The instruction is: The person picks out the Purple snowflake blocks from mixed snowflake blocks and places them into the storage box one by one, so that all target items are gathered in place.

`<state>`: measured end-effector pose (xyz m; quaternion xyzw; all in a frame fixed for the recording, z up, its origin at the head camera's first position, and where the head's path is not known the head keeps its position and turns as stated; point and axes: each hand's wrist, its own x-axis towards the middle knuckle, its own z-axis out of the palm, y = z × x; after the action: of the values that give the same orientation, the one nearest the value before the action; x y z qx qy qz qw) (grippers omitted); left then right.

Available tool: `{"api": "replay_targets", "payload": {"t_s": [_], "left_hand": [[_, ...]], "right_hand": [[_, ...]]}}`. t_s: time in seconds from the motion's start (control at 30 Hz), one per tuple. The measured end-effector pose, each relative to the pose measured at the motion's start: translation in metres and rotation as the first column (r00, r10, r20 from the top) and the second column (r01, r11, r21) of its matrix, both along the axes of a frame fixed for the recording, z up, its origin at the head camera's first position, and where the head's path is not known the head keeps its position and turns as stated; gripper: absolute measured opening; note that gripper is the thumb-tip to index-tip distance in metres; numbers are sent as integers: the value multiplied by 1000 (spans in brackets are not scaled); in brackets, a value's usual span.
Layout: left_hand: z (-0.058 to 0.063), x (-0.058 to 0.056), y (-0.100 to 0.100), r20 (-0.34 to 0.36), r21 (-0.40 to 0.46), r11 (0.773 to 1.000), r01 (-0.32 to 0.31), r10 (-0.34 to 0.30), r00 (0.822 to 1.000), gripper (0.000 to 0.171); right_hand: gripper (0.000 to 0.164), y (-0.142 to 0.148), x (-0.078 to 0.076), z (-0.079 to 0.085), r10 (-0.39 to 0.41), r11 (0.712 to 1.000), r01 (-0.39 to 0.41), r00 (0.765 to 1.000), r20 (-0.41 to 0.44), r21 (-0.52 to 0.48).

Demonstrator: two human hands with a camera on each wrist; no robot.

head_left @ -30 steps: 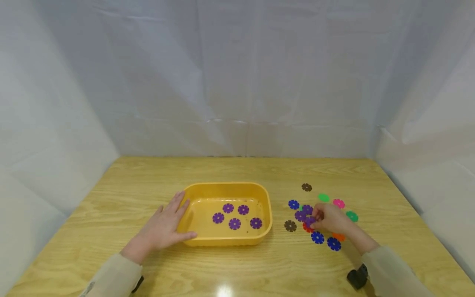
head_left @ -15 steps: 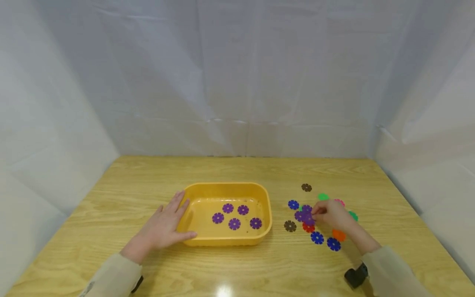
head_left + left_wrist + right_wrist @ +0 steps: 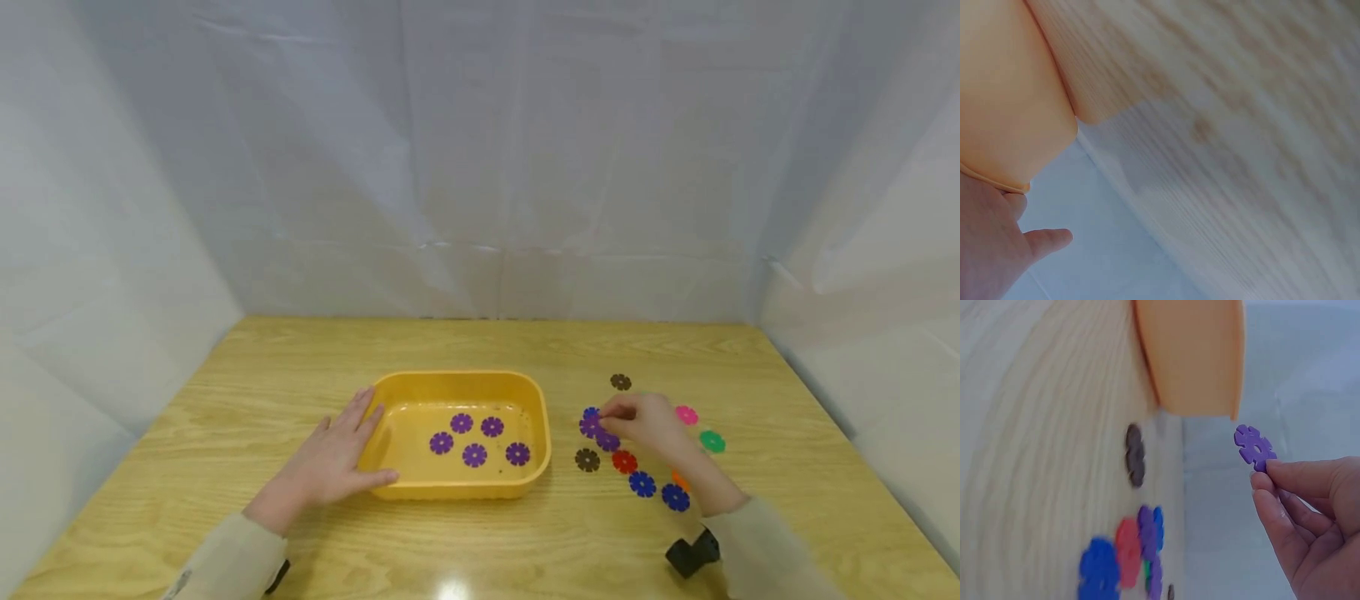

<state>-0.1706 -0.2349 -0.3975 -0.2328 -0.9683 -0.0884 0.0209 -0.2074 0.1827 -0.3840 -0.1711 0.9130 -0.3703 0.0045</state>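
Between thumb and fingertips my right hand [image 3: 647,425] pinches a purple notched disc [image 3: 1254,447], lifted off the table in the right wrist view. Below it lie more discs: purple [image 3: 608,442], red [image 3: 624,462], brown [image 3: 587,460] and blue [image 3: 642,484]. My left hand [image 3: 335,460] rests with spread, straight fingers on the left end of a yellow basin [image 3: 461,490]. Several purple discs [image 3: 474,455] lie flat and apart on the basin's floor. In the left wrist view only part of that hand [image 3: 991,237] shows beside the basin wall [image 3: 1016,94].
Right of the pile lie a pink disc [image 3: 686,415] and a green disc [image 3: 712,442], with an orange disc [image 3: 680,480] partly under the right wrist. Another brown disc [image 3: 620,382] lies farther back. White sheeting [image 3: 480,167] surrounds the wooden table [image 3: 315,350] at the back and sides.
My right hand has picked a purple disc from the pile and moved it up and slightly left, toward the basin. The left hand and the basin have stayed in place.
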Motion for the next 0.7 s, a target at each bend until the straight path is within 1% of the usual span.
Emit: {"api": "replay_targets", "payload": {"t_s": [0.13, 0.27, 0.4, 0.5, 0.57, 0.7], "left_hand": [[0, 2, 0, -3, 1, 1000, -6, 6, 1000, 90], [1, 4, -1, -1, 6, 1000, -16, 16, 1000, 90], [1, 5, -2, 1, 10, 1000, -22, 22, 1000, 90], [1, 6, -1, 6, 18, 1000, -20, 20, 1000, 90], [1, 5, -1, 1, 17, 1000, -18, 18, 1000, 90], [0, 3, 2, -13, 14, 1000, -12, 12, 1000, 90]], "right_hand": [[8, -17, 0, 6, 4, 1000, -4, 999, -34, -14], [8, -37, -2, 10, 10, 999, -11, 999, -31, -41], [8, -59, -7, 13, 45, 995, -47, 999, -26, -92], [9, -75, -10, 14, 77, 989, -77, 997, -6, -128], [8, -85, -13, 13, 86, 988, -85, 996, 1, -130], [7, -105, -17, 11, 93, 989, -94, 996, -15, -115]]}}
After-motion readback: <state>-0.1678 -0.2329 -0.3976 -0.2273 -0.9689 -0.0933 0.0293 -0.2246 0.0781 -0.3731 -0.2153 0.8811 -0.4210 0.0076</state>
